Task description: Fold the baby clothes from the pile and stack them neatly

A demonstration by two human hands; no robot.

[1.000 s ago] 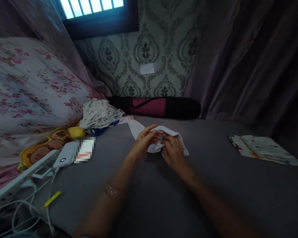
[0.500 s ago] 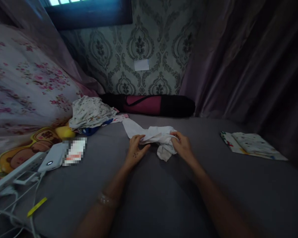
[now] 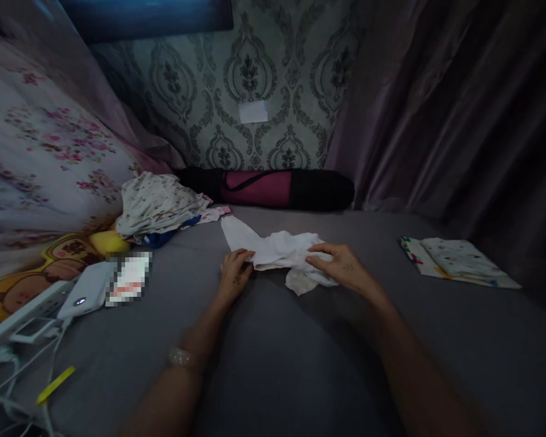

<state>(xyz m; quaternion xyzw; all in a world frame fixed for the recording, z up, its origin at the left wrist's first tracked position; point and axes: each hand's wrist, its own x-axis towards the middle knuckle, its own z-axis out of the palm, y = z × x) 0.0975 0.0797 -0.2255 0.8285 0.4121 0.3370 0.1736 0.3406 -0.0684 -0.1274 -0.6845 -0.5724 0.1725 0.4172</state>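
Note:
A crumpled white garment (image 3: 277, 246) lies on the grey bed sheet in front of me. One flat, sleeve-like flap of it points to the far left, and a bunched part hangs toward me on the right. My left hand (image 3: 235, 270) is closed on the garment's near left edge, thumb and fingers together. On the right end, my right hand (image 3: 343, 266) pinches the bunched fabric between thumb and fingers. The folds hide how much cloth each hand holds.
To the right lie folded patterned clothes (image 3: 459, 261). A heap of clothes (image 3: 161, 203) is at the far left, beside a black and maroon long bag (image 3: 264, 188) along the wall. Nearer left are a power strip (image 3: 36, 312), a white power bank (image 3: 88, 291), cables and a yellow strip (image 3: 56, 385).
My left hand has shifted left and closed on the garment's edge. My right hand has turned flatter over the right end, and the cloth is spread a little more. The view has moved slightly.

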